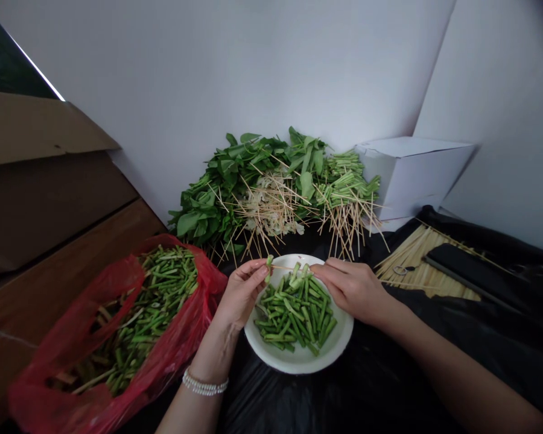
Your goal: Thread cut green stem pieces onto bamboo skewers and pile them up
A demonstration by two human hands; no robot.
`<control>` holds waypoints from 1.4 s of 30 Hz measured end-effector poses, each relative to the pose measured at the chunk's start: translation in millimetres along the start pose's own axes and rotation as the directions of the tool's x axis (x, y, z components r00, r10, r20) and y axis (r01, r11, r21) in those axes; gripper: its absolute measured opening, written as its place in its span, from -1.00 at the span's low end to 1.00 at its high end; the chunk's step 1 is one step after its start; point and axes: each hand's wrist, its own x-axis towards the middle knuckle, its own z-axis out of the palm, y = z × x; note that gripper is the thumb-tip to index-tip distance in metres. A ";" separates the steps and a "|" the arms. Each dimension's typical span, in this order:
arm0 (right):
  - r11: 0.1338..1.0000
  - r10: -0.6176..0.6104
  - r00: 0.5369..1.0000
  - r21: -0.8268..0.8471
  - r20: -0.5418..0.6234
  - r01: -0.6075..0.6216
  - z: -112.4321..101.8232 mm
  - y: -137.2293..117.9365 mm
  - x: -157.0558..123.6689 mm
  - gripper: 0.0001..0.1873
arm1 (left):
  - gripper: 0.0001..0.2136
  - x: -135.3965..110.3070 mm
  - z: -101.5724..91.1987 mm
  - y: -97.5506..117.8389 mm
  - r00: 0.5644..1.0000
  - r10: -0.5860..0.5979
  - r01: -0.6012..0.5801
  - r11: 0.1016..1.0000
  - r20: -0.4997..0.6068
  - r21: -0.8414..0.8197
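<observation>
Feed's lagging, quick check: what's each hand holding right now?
Left hand: closed, pinching a green stem piece.
Right hand: closed on a thin skewer above the white bowl.

On my feed, a red plastic bag (181, 346) sits at the left, open and heaped with cut green stems (163, 289). Against the white wall (253, 72) I see a pile of leafy greens on skewers (226, 187), with skewered stem bundles (350, 184) just beside it on the right. A white cardboard box (411, 175) stands next to those. Loose bamboo skewers (419, 265) lie on the black plastic sheet (389, 386). Brown cardboard (40, 181) stands at far left.
</observation>
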 end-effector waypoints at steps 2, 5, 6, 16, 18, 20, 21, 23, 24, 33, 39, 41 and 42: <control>1.000 0.025 1.000 0.005 -0.014 -0.025 0.5 0.1 -0.2 -0.75 | -0.73 0.9 -1.5 0.4 1.000 0.004 -0.004 1.000 -0.017 -0.014; 0.999 0.033 0.999 0.010 -0.028 -0.033 0.3 -0.1 0.1 -0.76 | -0.74 1.9 -3.6 0.9 1.000 -0.002 0.001 0.999 -0.018 -0.045; 1.000 0.028 0.999 0.015 -0.026 -0.028 0.0 -0.2 0.2 -0.75 | -0.74 1.9 -3.9 1.0 1.000 -0.009 0.009 0.999 -0.010 -0.053; 0.998 0.012 0.999 0.060 0.034 -0.014 -2.0 -0.6 0.4 -0.73 | -0.73 -1.6 -2.4 -0.9 0.999 -0.011 0.011 1.000 0.047 0.017; 0.998 0.006 0.999 0.055 0.042 -0.009 -2.1 -1.4 0.6 -0.73 | -0.72 -2.0 -1.5 -1.2 0.999 -0.010 0.009 0.999 0.047 0.041; 0.999 0.005 0.999 0.053 0.037 -0.007 -1.7 -1.8 0.8 -0.73 | -0.72 -2.2 -0.7 -1.3 0.999 -0.013 0.011 0.999 0.045 0.053; 0.998 0.007 1.000 0.055 0.031 -0.008 -1.4 -1.8 0.8 -0.74 | -0.73 -2.3 -0.4 -1.4 0.999 -0.014 0.012 0.998 0.045 0.055; 0.998 0.010 1.000 0.067 0.015 -0.011 -0.4 -1.5 0.7 -0.74 | -0.73 -2.3 -0.2 -1.9 0.999 -0.021 0.018 0.998 0.047 0.056; 0.997 0.011 1.000 0.074 0.005 -0.011 -0.1 -1.3 0.5 -0.74 | -0.73 -2.3 -0.2 -2.3 0.999 -0.027 0.024 0.998 0.047 0.056; 0.998 -0.005 0.998 0.068 0.066 0.000 -1.7 -5.7 1.2 -0.73 | -0.74 -5.5 1.9 -8.1 0.996 -0.031 0.021 0.993 0.087 0.114; 0.995 0.005 1.000 0.100 0.027 -0.008 -0.5 -4.0 1.7 -0.73 | -0.74 -6.1 2.7 -8.4 0.997 -0.030 0.017 0.984 0.072 0.180; 0.994 0.008 0.999 0.105 0.038 -0.011 -0.7 -4.5 1.7 -0.72 | -0.74 -6.1 2.9 -8.9 0.997 -0.024 0.011 0.981 0.070 0.191; 0.995 0.007 0.999 0.103 0.051 -0.013 -0.9 -5.0 1.6 -0.72 | -0.73 -6.1 3.1 -9.1 0.997 -0.024 0.009 0.980 0.072 0.198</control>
